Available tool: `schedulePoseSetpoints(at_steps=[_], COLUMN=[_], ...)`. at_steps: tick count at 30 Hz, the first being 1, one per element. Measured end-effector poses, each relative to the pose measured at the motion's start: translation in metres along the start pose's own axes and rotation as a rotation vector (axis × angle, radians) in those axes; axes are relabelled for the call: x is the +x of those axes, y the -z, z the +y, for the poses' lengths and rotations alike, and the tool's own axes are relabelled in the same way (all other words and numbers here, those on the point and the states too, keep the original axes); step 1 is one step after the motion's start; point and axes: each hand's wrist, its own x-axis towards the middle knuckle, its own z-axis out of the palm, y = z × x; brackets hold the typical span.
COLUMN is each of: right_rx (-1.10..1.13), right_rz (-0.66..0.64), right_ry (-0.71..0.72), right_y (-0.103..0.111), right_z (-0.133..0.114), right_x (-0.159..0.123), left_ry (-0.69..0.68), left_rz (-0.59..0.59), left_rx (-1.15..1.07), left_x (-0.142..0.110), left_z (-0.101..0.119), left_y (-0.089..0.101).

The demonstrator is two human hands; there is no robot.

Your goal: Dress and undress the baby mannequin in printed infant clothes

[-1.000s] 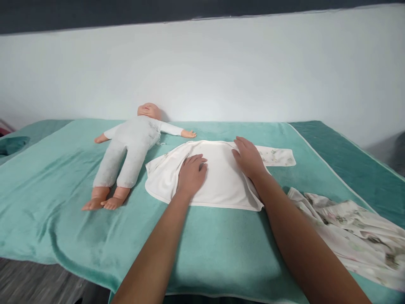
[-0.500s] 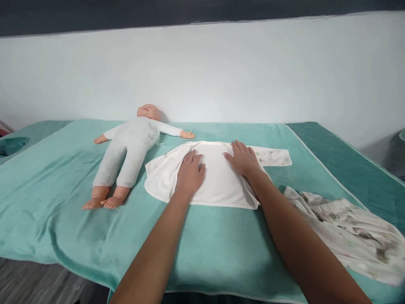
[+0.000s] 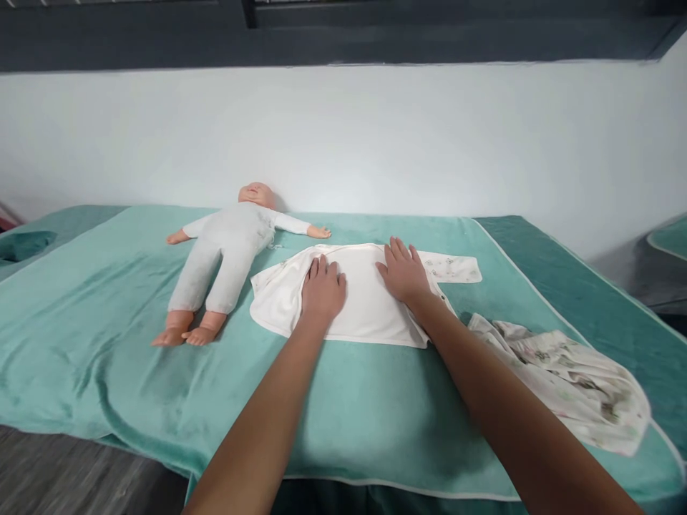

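A white baby shirt [image 3: 359, 300] lies spread on the green cover, its printed right sleeve stretched out to the side. My left hand [image 3: 323, 292] rests on the left half of the shirt, palm down with fingers extended. On the upper right part, beside the sleeve, my right hand [image 3: 405, 272] lies flat with its fingers stretched. Both hands touch the cloth and neither grips it. To the left a baby doll [image 3: 230, 232] lies on its back, with a white cloth body, arms spread and feet towards me.
A crumpled printed white garment [image 3: 580, 379] lies at the right, partly behind my right forearm. The green cover [image 3: 134, 286] drapes over the near edge, with grey floor [image 3: 69, 472] below left. A white wall [image 3: 343, 136] stands behind.
The view has tilted up slightly, showing more of the dark band above the wall. My hands stay flat on the shirt, with at most a slight shift of the fingers.
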Motion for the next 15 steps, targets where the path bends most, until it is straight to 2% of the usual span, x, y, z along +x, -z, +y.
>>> schedulePoseSetpoints(at_steps=[4,7,10,12,14,15], right_rx=[0.026,0.143,0.366,0.491,0.600,0.619], right_rz=[-0.091,-0.095,-0.099,-0.190,-0.396,-0.506], right_ry=[0.004,0.144,0.316,0.337,0.294,0.198], right_y=[0.012,0.036,0.068,0.088,0.106,0.114], right_z=[-0.017,-0.036,-0.050,-0.054,-0.057,-0.058], right_x=[-0.020,-0.075,-0.174,-0.250,-0.317,-0.344], left_ry=[-0.096,-0.228,-0.395,-0.445,-0.446,-0.438], left_rz=[-0.026,-0.036,0.045,0.064,-0.102,-0.168], left_rx=[-0.053,-0.197,-0.373,-0.413,-0.407,-0.403], left_x=[-0.006,-0.043,-0.123,-0.191,-0.255,-0.282], left_z=[0.007,0.009,-0.002,-0.014,-0.023,-0.026], left_y=[0.012,0.029,0.050,0.066,0.083,0.091])
